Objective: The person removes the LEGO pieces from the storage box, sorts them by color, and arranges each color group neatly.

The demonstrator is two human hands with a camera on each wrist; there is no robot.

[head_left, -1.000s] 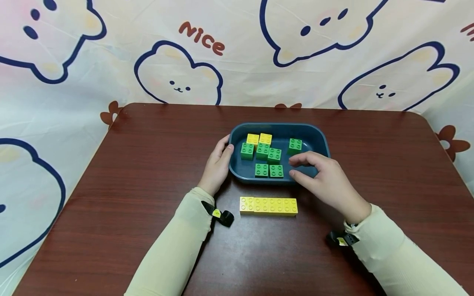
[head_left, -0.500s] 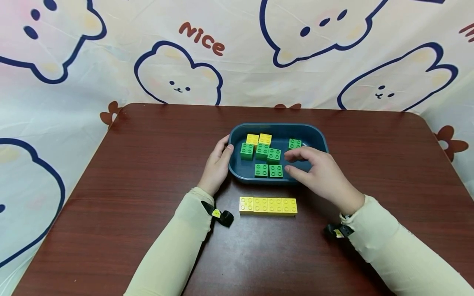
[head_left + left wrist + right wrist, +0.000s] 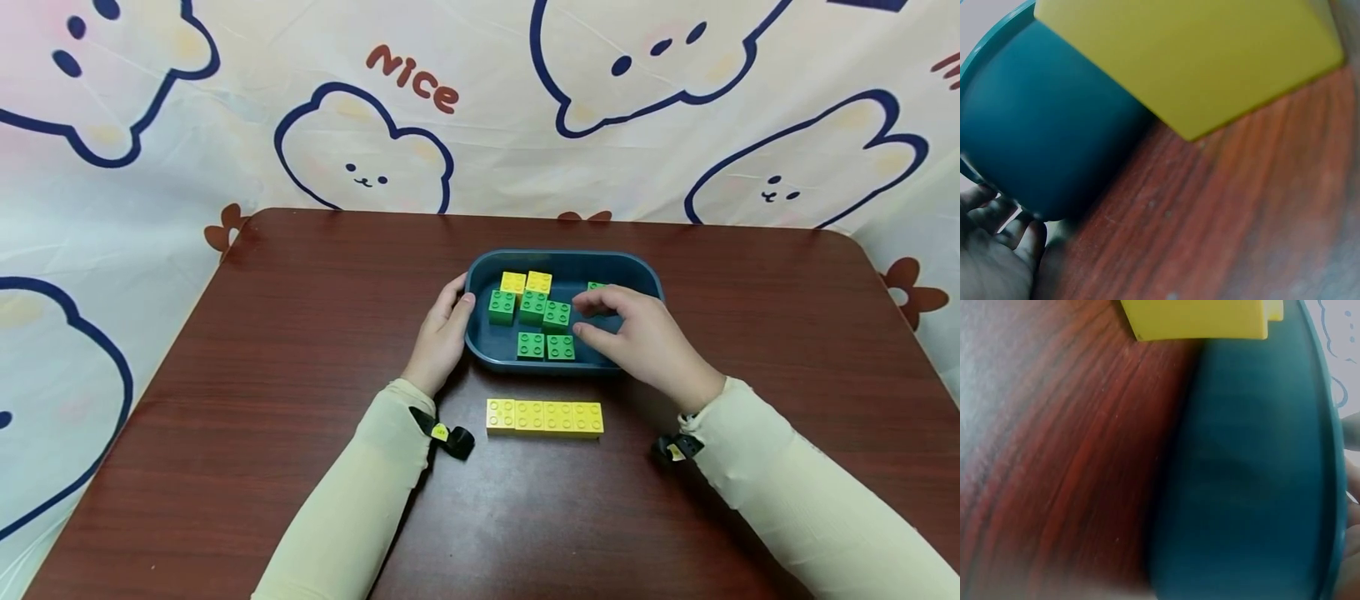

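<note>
My left hand holds the left end of a dark blue tray, its thumb at the rim; in the left wrist view its fingertips meet the tray's outer wall. Over the right part of the tray is my right hand, thumb and fingers apart with a gap between them. Several green toy bricks lie in the tray, with two yellow bricks behind them. A separate green brick shows only its top edge behind the right hand's fingers.
A row of yellow bricks lies on the brown wooden table in front of the tray, between the forearms. Black wrist cameras sit on both sleeves. A patterned cloth hangs behind the table's far edge.
My right hand has moved left and slightly away from me over the tray, covering most of the far-right green brick. The left hand and the yellow row stay in place.
</note>
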